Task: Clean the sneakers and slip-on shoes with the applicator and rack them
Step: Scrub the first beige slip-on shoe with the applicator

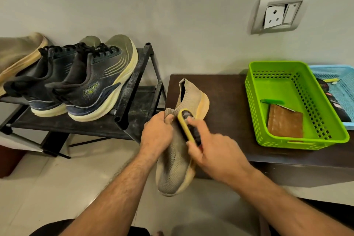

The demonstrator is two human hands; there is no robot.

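My left hand grips the collar of a beige knit slip-on shoe, held toe-down between the rack and the table. My right hand holds a yellow-backed applicator with its dark pad against the shoe's upper near the collar. A second beige slip-on lies on the dark table just behind. Two dark sneakers with pale soles stand side by side on the top shelf of the black rack. Another beige shoe leans at the rack's far left.
A green perforated basket on the table holds a brown cloth and a small green item. A blue basket sits behind it at the right edge. A wall socket is above. Pale tiled floor lies below.
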